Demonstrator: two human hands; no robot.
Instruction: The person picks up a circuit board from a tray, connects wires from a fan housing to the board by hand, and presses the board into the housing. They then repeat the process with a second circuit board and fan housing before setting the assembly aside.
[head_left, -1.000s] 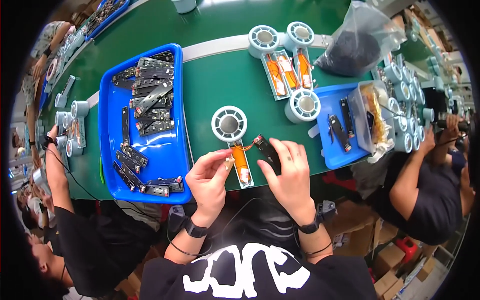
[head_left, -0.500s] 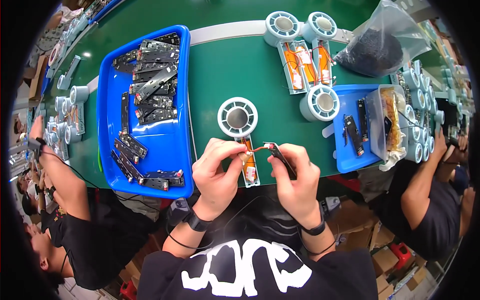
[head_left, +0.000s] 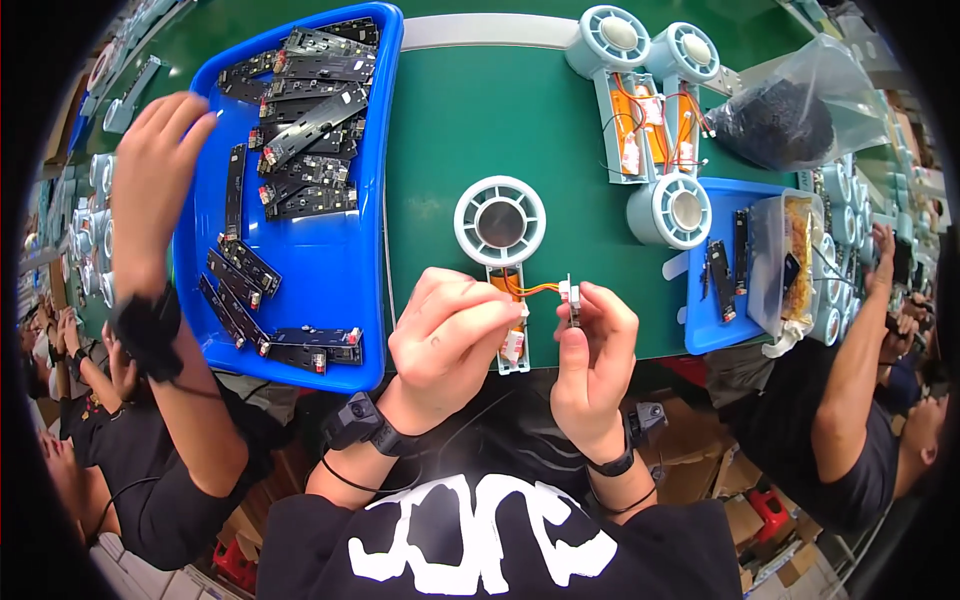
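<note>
A light-blue handheld fan body [head_left: 500,222] lies on the green table in front of me, its round head away from me and an orange battery [head_left: 507,280] in its handle. My right hand [head_left: 595,360] pinches a narrow black circuit board [head_left: 574,308], held edge-on beside the handle. Red and yellow wires [head_left: 540,288] run from the handle to a white connector [head_left: 564,290] at the board's top end. Over the handle, my left hand [head_left: 445,345] has its fingers pinched together; whatever is between the fingertips is hidden.
A blue tray [head_left: 384,230] of black circuit boards stands on the left, with a co-worker's hand [head_left: 155,190] above its edge. Several fan bodies [head_left: 670,208] are grouped at right. Behind a smaller blue tray [head_left: 700,320] sits a clear bag of dark pieces [head_left: 780,120].
The board in my right hand has turned from slanted to edge-on. My left fingers have curled more over the handle. A co-worker's hand has come over the left tray. The whole view has shifted slightly.
</note>
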